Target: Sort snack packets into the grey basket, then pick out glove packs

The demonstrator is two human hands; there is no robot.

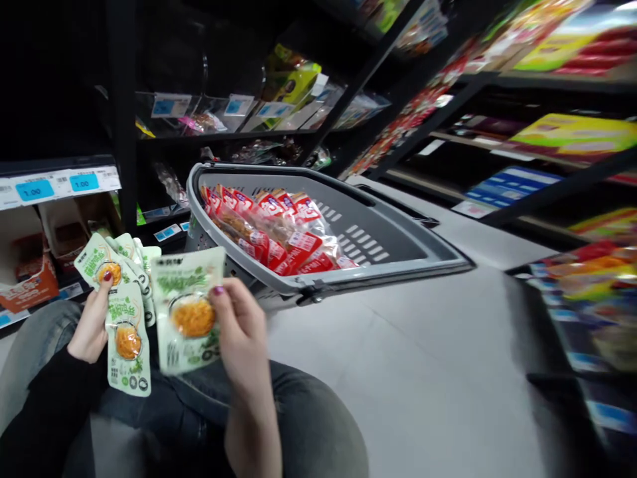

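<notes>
My left hand (pixel 93 325) is closed around several pale green snack packets (pixel 128 342), fanned out above my lap, each with an orange-brown food picture. Between the thumb and fingers of my right hand (pixel 242 325), one more green snack packet (pixel 188 312) is held upright, its front turned toward me. This packet is beside the left hand's bunch. Just beyond my hands is a grey shopping basket (pixel 398 229) with slotted walls. Inside it lie several red and clear snack bags (pixel 279 232), leaning in rows on its left side.
Price labels (pixel 54 186) line the shelf edge at left, above open cartons (pixel 30 259). More shelves with bagged goods (pixel 293 86) run behind the basket. Blurred shelves (pixel 572 139) stand at right, beside the pale floor (pixel 398 372). My bent knees (pixel 318 411) are below my hands.
</notes>
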